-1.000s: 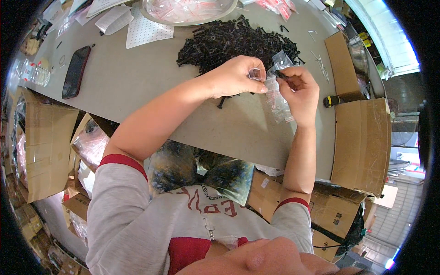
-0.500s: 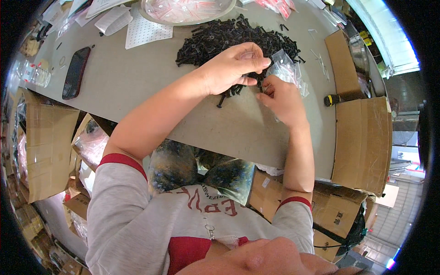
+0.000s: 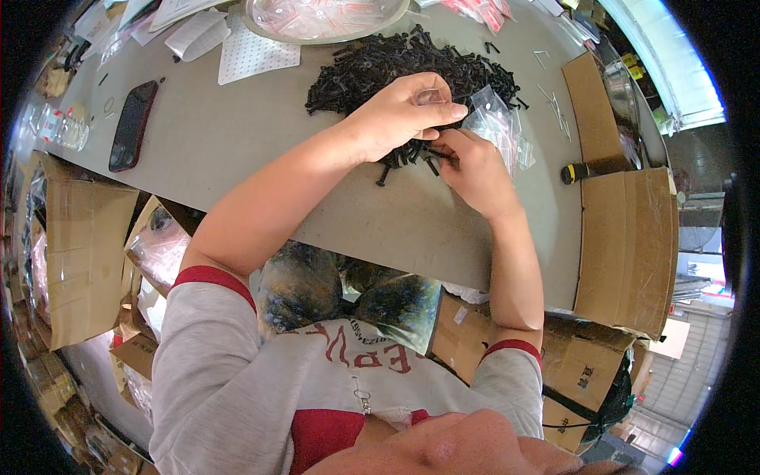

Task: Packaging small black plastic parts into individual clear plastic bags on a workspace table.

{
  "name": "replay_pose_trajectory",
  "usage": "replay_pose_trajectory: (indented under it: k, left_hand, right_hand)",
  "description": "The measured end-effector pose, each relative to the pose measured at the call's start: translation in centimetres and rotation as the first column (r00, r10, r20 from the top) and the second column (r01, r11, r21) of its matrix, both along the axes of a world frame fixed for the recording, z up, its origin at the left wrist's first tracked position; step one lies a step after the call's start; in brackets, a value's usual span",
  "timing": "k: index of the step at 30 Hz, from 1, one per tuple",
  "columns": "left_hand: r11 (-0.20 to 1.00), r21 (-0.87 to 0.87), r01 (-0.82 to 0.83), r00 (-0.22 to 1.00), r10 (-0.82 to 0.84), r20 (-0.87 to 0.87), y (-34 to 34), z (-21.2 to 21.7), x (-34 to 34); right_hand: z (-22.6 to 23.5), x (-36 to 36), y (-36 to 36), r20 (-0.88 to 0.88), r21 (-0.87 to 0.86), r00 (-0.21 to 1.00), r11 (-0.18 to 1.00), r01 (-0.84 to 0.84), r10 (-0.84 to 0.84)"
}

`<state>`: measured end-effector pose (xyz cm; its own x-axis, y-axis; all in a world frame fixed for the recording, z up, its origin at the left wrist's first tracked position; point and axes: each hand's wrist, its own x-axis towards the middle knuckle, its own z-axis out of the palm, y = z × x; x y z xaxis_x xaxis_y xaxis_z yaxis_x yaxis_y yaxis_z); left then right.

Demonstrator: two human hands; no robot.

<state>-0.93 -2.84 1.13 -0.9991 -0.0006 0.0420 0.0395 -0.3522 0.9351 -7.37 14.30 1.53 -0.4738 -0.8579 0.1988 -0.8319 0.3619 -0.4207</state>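
A big heap of black screws point(image 3: 348, 75) lies on the grey table. Over its near edge, my left hand point(image 3: 400, 117) is closed around a small clear plastic bag point(image 3: 430, 96), which shows between thumb and curled fingers. Just below it, my right hand point(image 3: 480, 170) is closed in a pinch on a dark screw point(image 3: 440, 154), its tips almost meeting the left fingers. One loose screw point(image 3: 383, 176) sticks out from the near edge of the heap. Several clear plastic bags point(image 3: 495, 119) lie beyond my right hand.
A metal bowl point(image 3: 273, 36) of red-edged bags stands at the far side, by a white dotted sheet point(image 3: 257, 57). On the left are a phone point(image 3: 133, 127) and a clear bottle point(image 3: 63, 129). Cardboard boxes point(image 3: 625, 245) and a black-yellow tool handle point(image 3: 574, 172) are at the right edge.
My right hand has moved left and closer to my left hand, its fingers now at the heap's near edge with a dark screw. My left hand has barely shifted.
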Motion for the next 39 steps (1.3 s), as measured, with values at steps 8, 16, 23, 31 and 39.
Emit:
replay_pose_trajectory:
  k: [8,16,23,31,39]
  left_hand:
    - [0.994,-0.102,-0.039,0.995,0.029,-0.092,-0.2,-0.3,-0.4]
    - [0.935,-0.352,0.043,0.975,-0.117,-0.19,0.1,-0.7,-0.3]
    - [0.931,-0.201,0.304,0.951,-0.309,0.005,0.8,-0.3,0.7]
    - [0.975,0.222,0.003,0.998,0.01,-0.061,-0.7,0.4,0.2]
    - [0.991,-0.012,-0.134,0.981,0.131,-0.141,-1.1,-0.2,-0.7]
  right_hand:
    - [0.7,1.9,-0.1,-0.049,0.108,0.998,0.994,-0.022,0.028]
    - [2.4,-1.2,2.3,0.267,-0.403,0.963,0.903,0.152,-0.043]
    - [2.1,0.3,0.5,0.207,-0.558,0.977,0.827,0.074,0.053]
    - [1.1,0.4,-0.1,0.009,-0.128,0.993,0.985,-0.114,0.117]
    - [-0.3,0.3,-0.8,-0.155,-0.073,0.968,0.975,-0.212,0.199]
